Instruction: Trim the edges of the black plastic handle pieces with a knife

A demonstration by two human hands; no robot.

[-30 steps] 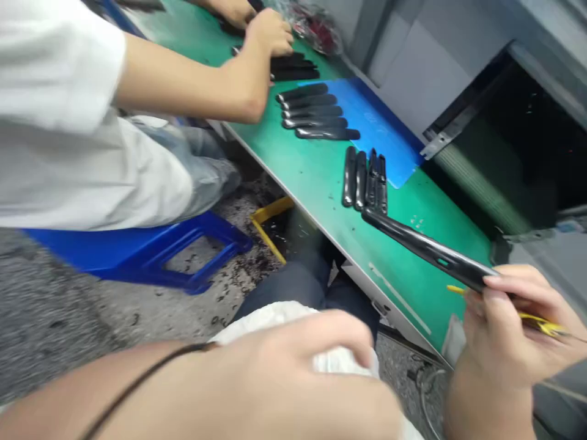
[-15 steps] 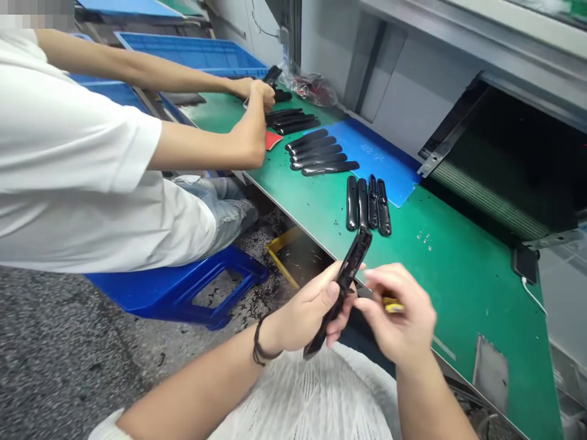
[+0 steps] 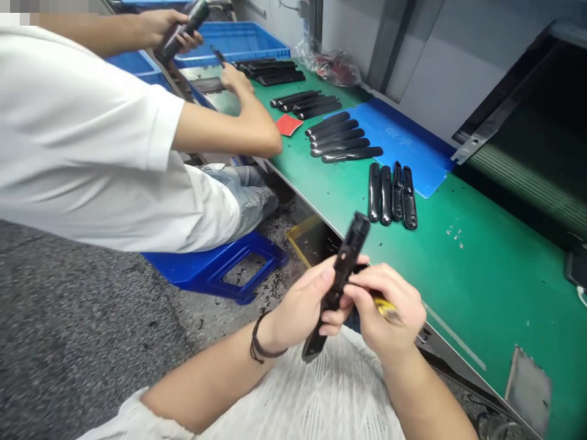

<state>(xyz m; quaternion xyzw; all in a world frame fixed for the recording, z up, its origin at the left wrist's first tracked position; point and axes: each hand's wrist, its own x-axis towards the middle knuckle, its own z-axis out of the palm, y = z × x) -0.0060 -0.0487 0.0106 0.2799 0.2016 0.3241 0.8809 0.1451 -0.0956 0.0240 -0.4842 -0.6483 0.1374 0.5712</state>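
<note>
Speckled grey floor point(image 3: 101, 330), pale wall point(image 3: 444, 73)

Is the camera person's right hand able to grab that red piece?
Probably not: the red piece lies far up the table by the co-worker's elbow, and the right hand holds a yellow tool.

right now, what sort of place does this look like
Probably a factory or assembly workshop: groups of similar black parts lie along a green workbench, a blue crate stands beyond it, and a co-worker holds another dark piece.
</note>
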